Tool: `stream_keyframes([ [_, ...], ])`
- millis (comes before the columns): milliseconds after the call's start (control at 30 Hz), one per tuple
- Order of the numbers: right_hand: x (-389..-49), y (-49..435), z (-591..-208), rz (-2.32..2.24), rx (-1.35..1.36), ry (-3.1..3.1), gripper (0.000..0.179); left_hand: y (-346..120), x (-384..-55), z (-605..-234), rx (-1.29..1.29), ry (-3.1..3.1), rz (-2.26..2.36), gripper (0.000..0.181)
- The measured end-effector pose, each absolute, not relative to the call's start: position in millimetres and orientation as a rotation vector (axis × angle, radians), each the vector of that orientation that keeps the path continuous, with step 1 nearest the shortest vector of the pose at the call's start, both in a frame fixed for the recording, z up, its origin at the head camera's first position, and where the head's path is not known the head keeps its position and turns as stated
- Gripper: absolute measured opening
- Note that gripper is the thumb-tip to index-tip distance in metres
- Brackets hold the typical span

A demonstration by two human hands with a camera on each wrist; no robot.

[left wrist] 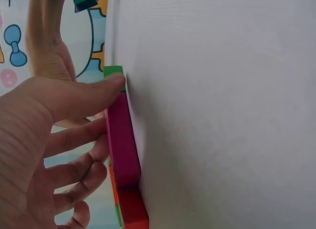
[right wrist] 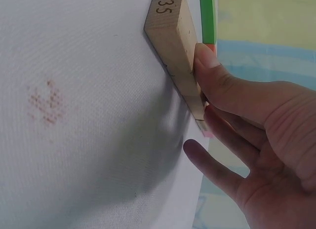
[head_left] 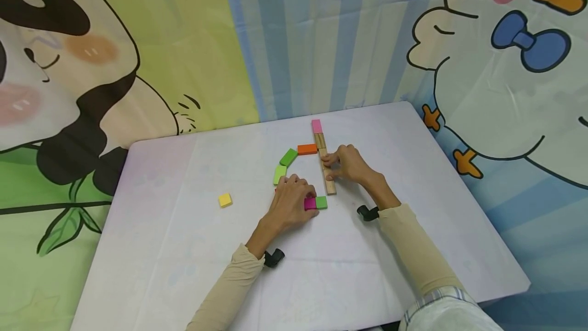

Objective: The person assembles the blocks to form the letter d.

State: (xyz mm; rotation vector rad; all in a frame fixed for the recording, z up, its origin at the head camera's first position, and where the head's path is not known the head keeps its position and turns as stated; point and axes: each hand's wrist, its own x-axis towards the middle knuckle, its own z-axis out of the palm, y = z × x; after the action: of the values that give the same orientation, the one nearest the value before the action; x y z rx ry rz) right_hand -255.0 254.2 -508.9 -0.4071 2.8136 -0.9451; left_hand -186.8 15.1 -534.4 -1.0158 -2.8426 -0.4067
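My left hand pinches a magenta block, thumb on its near side and fingers on the far side. In the left wrist view that thumb tip overlaps a small green block standing against the magenta one's end. A red block touches its other end, mostly hidden by the hand in the head view. With thumb and fingertips my right hand holds a long plain wooden block, marked 35 on its end. Beyond it in line lie another wooden block and a pink block.
An orange block meets the wooden row from the left. A green block and a light green block curve down toward the left hand. One yellow block lies apart on the white table. Patterned cloth hangs behind.
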Motion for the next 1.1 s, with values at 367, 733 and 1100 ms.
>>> stream_keyframes([
  [367, -258.5, 250.0, -502.5, -0.970, -0.400, 2.808, 0.051, -39.8, -189.8, -507.3, -0.723, -2.814, -0.537, 0.032],
  [733, -248.9, 253.2, -512.5, -0.956, -0.412, 2.808, 0.051, -158.6, -176.8, -509.3, -0.262, -2.843, -0.629, 0.043],
  [1100, -252.2, 251.7, -508.8, -0.967, -0.424, 2.818, 0.050, -188.7, -171.3, -510.4, -0.182, -2.908, -0.641, 0.047],
])
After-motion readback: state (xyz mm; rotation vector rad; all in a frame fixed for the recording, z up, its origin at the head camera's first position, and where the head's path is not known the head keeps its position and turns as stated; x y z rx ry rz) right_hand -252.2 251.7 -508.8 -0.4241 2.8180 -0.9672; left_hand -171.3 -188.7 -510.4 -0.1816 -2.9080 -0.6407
